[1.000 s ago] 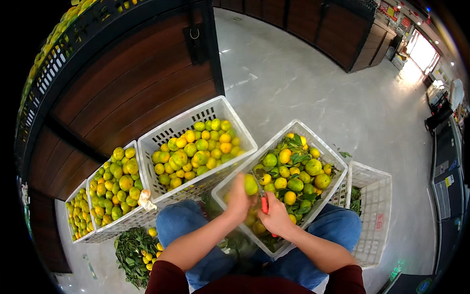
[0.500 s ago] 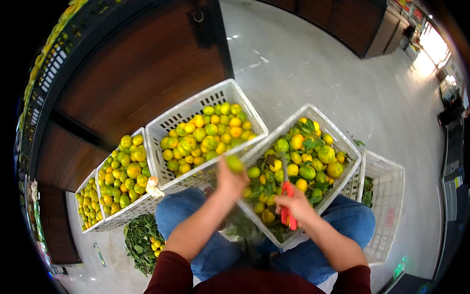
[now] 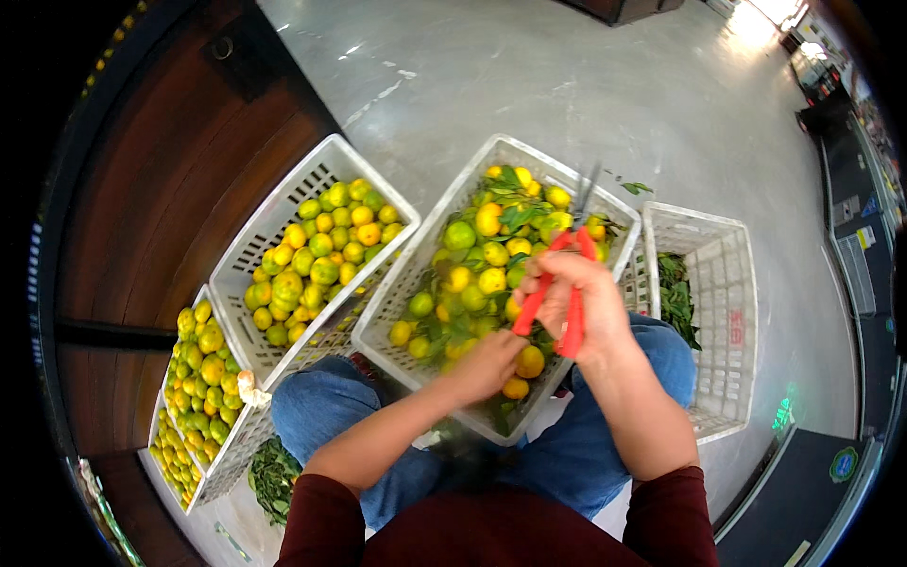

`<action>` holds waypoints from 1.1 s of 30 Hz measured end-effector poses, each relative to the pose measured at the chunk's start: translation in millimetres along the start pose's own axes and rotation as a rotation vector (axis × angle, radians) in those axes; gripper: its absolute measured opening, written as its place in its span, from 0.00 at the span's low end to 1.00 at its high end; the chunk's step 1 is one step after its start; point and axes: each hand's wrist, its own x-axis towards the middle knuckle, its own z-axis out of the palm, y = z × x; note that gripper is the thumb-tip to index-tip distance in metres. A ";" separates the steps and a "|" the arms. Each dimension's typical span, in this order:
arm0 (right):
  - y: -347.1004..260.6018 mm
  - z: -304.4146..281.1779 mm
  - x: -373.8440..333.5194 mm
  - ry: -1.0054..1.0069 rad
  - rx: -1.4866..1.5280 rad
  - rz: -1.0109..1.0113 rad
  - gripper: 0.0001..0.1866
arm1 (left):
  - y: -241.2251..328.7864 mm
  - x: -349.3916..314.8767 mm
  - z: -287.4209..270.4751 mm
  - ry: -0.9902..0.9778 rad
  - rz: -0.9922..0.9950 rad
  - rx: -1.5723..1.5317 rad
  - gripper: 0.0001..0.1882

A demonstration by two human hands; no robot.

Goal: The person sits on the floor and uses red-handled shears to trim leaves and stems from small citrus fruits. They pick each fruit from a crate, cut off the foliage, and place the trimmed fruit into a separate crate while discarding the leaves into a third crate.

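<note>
In my right hand point(image 3: 588, 295) are red-handled scissors point(image 3: 573, 326). Their handles are spread and the grey blades, slightly blurred, point away from me over the far right part of a white crate point(image 3: 385, 300). That crate holds yellow and green mandarins point(image 3: 491, 280) mixed with leaves. Low over its near side, my left hand point(image 3: 487, 367) has curled fingers, and their tips are hidden. An orange-yellow mandarin point(image 3: 530, 362) lies right beside these fingers; whether they grip it or another fruit does not show.
To the left stands another white crate point(image 3: 227, 274) of mandarins without visible leaves, with more full crates point(image 3: 194, 416) nearer me. A white crate point(image 3: 723, 283) with leaves inside is on the right. Leaves point(image 3: 274, 480) lie on the floor by my left knee. A brown cabinet point(image 3: 179, 161) stands far left.
My left hand has let go of the green mandarin it carried beside the left crate and moved right into the middle crate. The scissors have lifted and turned upward. The view has shifted right.
</note>
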 end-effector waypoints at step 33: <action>21.9 7.0 7.2 0.002 -0.039 0.108 0.08 | 8.5 2.6 -42.3 0.170 -0.086 -0.109 0.14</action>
